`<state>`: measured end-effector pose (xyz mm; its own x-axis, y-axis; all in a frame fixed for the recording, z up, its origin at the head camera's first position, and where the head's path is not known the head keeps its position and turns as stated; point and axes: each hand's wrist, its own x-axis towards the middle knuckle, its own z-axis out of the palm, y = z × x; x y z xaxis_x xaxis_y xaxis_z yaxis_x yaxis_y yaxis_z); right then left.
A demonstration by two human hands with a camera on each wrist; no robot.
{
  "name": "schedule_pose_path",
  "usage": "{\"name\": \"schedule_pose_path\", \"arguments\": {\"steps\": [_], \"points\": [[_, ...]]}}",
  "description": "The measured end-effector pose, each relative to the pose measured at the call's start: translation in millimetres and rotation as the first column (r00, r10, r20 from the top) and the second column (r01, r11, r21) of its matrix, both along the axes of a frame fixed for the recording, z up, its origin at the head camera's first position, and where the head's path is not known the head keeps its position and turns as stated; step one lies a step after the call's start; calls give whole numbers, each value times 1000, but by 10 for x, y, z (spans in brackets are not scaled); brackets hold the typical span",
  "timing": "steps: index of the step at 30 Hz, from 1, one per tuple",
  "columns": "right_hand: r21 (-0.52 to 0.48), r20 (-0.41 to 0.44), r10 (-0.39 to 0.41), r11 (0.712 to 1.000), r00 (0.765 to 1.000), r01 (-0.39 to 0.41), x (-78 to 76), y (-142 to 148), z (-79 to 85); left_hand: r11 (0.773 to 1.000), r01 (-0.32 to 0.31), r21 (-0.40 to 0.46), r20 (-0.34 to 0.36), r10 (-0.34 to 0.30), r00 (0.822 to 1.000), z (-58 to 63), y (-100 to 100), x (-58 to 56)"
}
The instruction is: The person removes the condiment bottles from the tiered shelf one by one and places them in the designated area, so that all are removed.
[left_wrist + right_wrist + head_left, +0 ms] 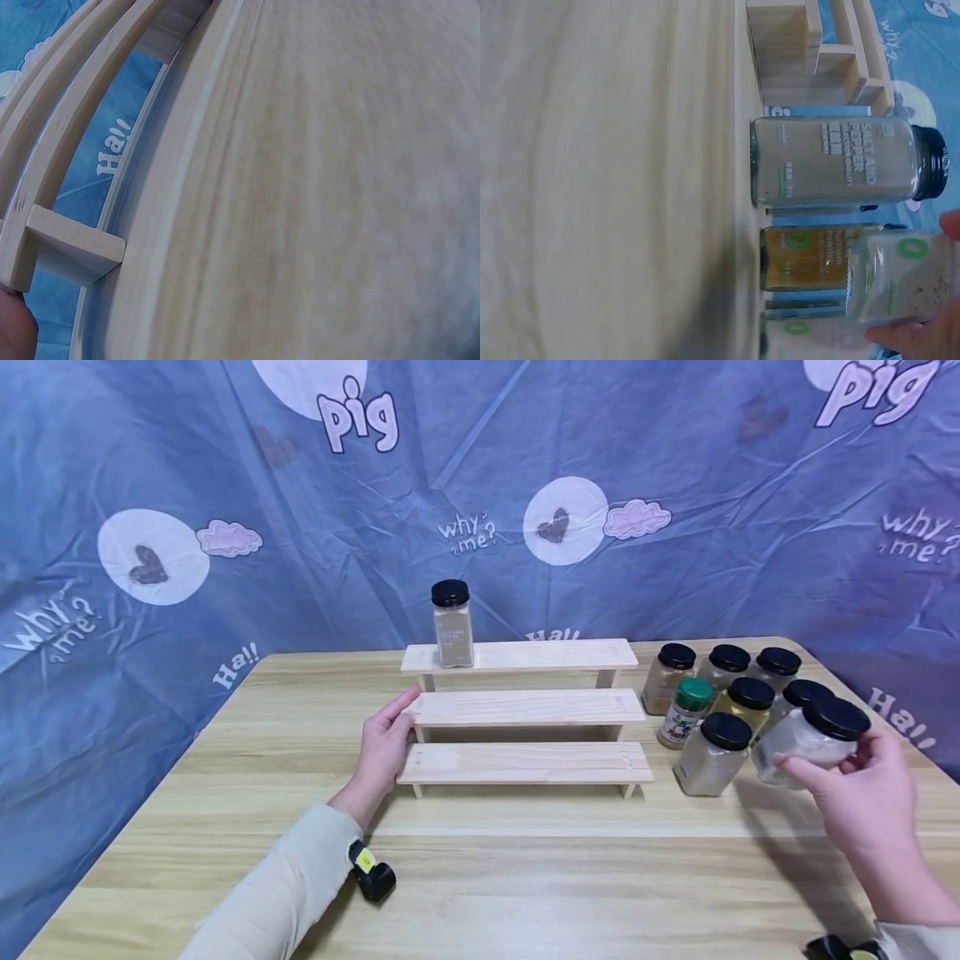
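Observation:
A three-tier wooden rack (pixel 525 760) stands mid-table. My left hand (pixel 384 747) rests against its left end, index finger extended along the middle shelf's end; a fingertip (pixel 15 326) shows at a shelf end in the left wrist view. At the right, my right hand (pixel 870 797) grips a square clear jar of whitish contents (pixel 802 743), black-lidded and tilted, thumb on the near side. It overlaps the jars behind it. A black-lidded spice jar (pixel 454 631) stands upright on the top shelf's left part. A salt and pepper jar (pixel 817 161) stands nearest in the right wrist view.
Several black-lidded jars stand grouped right of the rack, including a yellowish one (pixel 738 714) and a whitish one (pixel 708 768) in front. A green-capped shaker (pixel 684 718) is among them. A blue printed cloth (pixel 375 527) hangs behind the wooden table (pixel 525 885).

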<state>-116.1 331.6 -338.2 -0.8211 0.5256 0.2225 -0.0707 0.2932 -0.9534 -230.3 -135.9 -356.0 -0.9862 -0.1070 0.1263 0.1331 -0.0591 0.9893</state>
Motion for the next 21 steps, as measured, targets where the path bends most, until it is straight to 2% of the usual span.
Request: {"name": "schedule_pose_path", "arguments": {"steps": [3,14,21], "points": [[95,111,17,995,994,-27,69,-95,97,1000,2,4,-2,-2,1000,4,0,5],[211,203,86,969,975,-129,21,45,-63,1000,7,14,-7,-7,1000,5,3,13],[277,249,100,946,963,-170,-2,44,-81,1000,1,3,-6,-1,1000,2,-4,10]]}}
